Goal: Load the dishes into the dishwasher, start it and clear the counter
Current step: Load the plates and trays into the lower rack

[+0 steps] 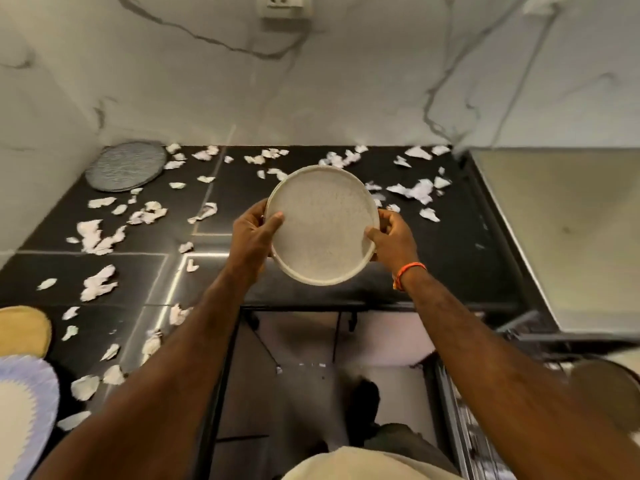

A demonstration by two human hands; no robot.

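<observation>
Both hands hold one round, speckled cream plate [322, 225] up over the near edge of the black table [433, 258], its face tipped toward the person. The left hand [251, 233] grips the plate's left rim, thumb laid across the face and the fingers curled behind. The right hand [391, 239] grips the right rim the same way, thumb on the lip, the fingers wrapped round the back. An orange band [407, 273] circles the right wrist. The plate touches nothing but the two hands.

Torn scraps of white paper [98, 237] lie scattered all over the table, thickest along the back by the marble wall [311, 98] and down the left side. A grey textured plate [126, 166] sits flat in the far left corner, close against the wall. At the left edge of the view lie a yellow dish [22, 329] and, nearer, a pale blue and white dish [24, 410], both only partly seen. A wall socket [282, 6] is fixed high on the marble.

To the right of the table stands a steel-topped unit [568, 237], and lower right a blurred rack [485, 441] with a brownish round dish [609, 389] beside it; I cannot tell what else it holds.
</observation>
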